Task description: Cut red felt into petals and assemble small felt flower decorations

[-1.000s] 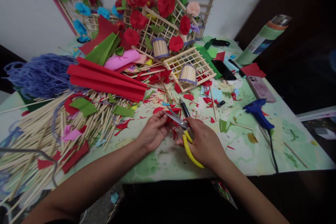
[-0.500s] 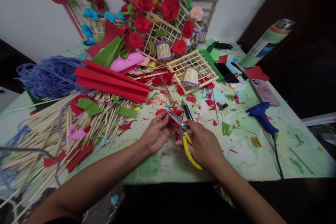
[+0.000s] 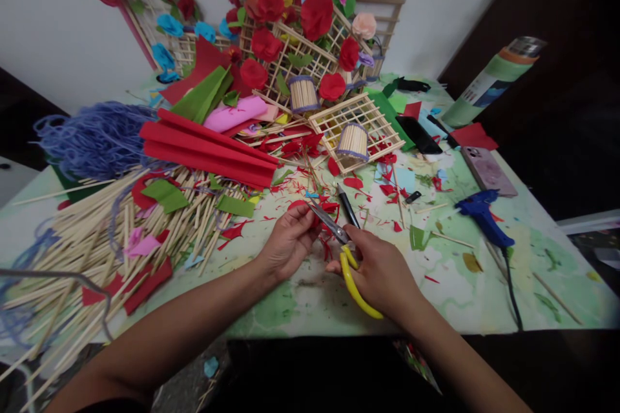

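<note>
In my right hand (image 3: 382, 268) is a pair of scissors (image 3: 356, 284) with yellow handles, its blades pointing up and left. The blades look nearly closed and their tips reach the fingers of my left hand (image 3: 293, 242). My left hand pinches a small piece of red paper (image 3: 314, 222), partly hidden by the fingers and blades. Red paper scraps (image 3: 324, 248) lie under and around both hands. Just beyond the scissors rests a black pen (image 3: 347, 205).
Wooden sticks (image 3: 97, 232), blue-purple yarn (image 3: 92, 142) and folded red paper (image 3: 208, 151) cover the left side. Stick lattices with paper flowers (image 3: 317, 15) stand at the back. A blue glue gun (image 3: 484, 213), phone (image 3: 489, 171) and bottle (image 3: 494, 84) are on the right.
My right hand and the scissors have shifted slightly right and down, drawing back a little from my left hand. The left hand keeps its pinch almost in place.
</note>
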Demonstrator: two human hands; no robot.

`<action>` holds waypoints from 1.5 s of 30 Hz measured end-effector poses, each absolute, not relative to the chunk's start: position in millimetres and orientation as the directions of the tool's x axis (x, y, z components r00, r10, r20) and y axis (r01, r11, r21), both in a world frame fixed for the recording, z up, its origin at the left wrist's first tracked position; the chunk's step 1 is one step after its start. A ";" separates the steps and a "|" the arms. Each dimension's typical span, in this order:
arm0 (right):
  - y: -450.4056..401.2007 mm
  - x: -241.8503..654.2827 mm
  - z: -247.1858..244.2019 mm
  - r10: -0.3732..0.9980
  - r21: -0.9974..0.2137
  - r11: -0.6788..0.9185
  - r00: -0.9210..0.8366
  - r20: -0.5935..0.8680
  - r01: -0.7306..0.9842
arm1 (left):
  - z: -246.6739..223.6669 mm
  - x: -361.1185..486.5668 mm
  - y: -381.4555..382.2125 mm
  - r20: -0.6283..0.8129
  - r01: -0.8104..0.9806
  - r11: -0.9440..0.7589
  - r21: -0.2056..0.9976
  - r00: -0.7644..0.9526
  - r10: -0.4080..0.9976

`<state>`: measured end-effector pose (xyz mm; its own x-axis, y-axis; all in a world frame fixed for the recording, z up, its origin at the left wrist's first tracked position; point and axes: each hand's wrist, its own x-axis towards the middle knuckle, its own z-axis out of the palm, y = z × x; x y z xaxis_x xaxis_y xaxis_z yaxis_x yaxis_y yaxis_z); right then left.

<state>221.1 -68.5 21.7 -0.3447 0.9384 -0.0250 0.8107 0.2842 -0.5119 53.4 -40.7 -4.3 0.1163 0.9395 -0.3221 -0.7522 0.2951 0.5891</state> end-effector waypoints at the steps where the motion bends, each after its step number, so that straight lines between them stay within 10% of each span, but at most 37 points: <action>1: -68.7 221.6 22.7 0.938 -0.519 0.281 -0.346 -0.032 0.808 | -4.4 53.1 -40.3 -0.316 -0.744 0.291 0.601 0.113 0.942; 23: -68.2 240.9 33.5 0.920 -0.489 0.253 -0.364 -0.146 0.835 | -18.3 39.4 -29.2 -0.123 -0.320 0.119 0.940 0.008 0.992; 45: -69.1 256.9 31.2 0.934 -0.467 0.192 -0.307 -0.184 0.863 | -14.7 32.6 -25.0 -0.208 -0.163 0.238 0.957 0.184 0.961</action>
